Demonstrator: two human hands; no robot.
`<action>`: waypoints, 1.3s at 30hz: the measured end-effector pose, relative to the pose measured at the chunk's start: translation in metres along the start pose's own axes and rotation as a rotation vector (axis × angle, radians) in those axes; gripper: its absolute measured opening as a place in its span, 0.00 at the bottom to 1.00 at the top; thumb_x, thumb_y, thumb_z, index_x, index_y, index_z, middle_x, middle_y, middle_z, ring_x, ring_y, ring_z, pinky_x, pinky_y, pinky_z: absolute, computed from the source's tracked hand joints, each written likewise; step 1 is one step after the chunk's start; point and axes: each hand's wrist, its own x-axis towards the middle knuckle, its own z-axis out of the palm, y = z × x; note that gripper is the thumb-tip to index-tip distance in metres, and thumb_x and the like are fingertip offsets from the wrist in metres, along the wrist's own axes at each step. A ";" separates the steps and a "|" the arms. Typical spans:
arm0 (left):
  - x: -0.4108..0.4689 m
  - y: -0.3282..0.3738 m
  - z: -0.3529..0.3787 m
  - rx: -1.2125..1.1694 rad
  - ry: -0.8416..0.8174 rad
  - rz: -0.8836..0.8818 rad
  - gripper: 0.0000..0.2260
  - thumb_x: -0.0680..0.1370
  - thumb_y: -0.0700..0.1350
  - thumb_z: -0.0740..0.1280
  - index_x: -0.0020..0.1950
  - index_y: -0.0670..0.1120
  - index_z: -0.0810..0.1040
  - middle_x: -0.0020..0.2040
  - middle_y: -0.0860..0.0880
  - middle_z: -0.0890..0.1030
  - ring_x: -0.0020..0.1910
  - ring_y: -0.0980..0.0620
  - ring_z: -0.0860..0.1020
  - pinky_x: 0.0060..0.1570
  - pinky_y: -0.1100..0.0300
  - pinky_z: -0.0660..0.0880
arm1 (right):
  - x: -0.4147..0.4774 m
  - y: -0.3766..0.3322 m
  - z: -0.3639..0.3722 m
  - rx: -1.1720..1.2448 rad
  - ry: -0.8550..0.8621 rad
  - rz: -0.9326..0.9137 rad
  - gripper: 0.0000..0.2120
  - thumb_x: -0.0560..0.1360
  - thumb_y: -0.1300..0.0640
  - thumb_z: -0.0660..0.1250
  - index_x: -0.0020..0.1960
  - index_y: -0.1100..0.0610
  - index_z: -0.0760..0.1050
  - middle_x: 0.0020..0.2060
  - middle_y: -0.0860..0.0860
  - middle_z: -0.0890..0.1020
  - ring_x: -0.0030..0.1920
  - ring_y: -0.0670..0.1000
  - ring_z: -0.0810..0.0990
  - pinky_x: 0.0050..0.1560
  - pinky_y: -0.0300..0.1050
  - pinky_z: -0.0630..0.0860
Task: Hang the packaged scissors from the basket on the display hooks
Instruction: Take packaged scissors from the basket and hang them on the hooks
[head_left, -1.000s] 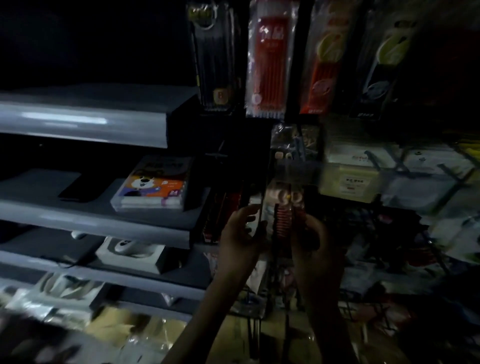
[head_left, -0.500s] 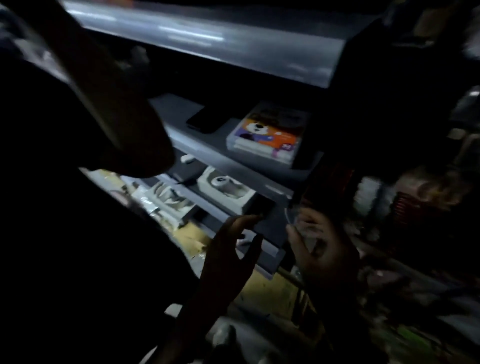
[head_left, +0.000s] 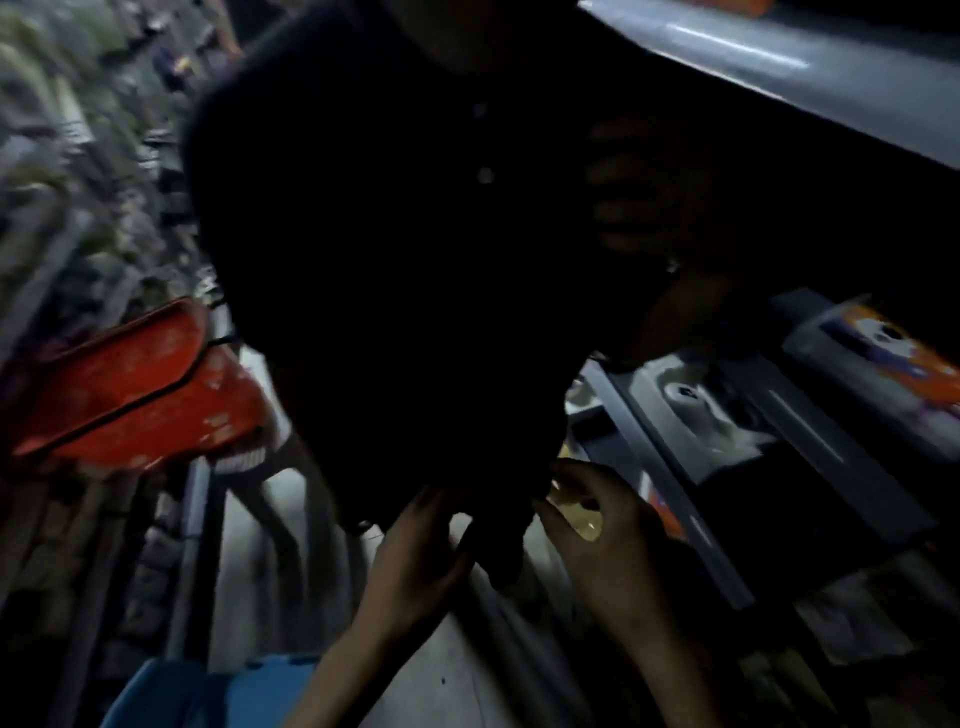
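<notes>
A dark-clothed person (head_left: 405, 234) hid the blurred middle; near, left hand (head_left: 415, 551) lay released, right hand (head_left: 597, 540) curled, grasp unreadable; red basket (head_left: 135, 384) sat left

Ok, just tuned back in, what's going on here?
The wearer's left hand and right hand are held out low, close to a second person in a dark shirt who fills the middle of the view. The left hand is open and empty; it is too dark to tell whether the right hand grips anything. A red plastic basket sits at left, grey shelves at right.
</notes>
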 end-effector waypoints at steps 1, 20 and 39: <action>-0.005 -0.011 -0.012 0.023 0.033 0.002 0.15 0.79 0.49 0.70 0.65 0.60 0.77 0.60 0.61 0.80 0.56 0.58 0.81 0.53 0.56 0.80 | 0.006 -0.007 0.016 -0.041 -0.040 -0.045 0.15 0.75 0.46 0.75 0.58 0.33 0.77 0.53 0.34 0.82 0.55 0.37 0.81 0.51 0.30 0.75; -0.115 -0.221 -0.246 0.448 0.315 -0.592 0.20 0.80 0.53 0.68 0.71 0.51 0.77 0.65 0.51 0.80 0.63 0.46 0.79 0.61 0.48 0.78 | 0.038 -0.094 0.353 -0.413 -0.784 -0.422 0.26 0.75 0.42 0.73 0.70 0.47 0.74 0.62 0.46 0.79 0.61 0.48 0.79 0.60 0.44 0.76; 0.057 -0.393 -0.375 0.586 0.298 -0.970 0.25 0.81 0.59 0.66 0.77 0.53 0.72 0.70 0.49 0.76 0.68 0.45 0.76 0.66 0.46 0.74 | 0.263 -0.134 0.604 -0.552 -0.969 -0.575 0.22 0.77 0.43 0.68 0.68 0.52 0.74 0.63 0.52 0.79 0.61 0.54 0.79 0.59 0.51 0.78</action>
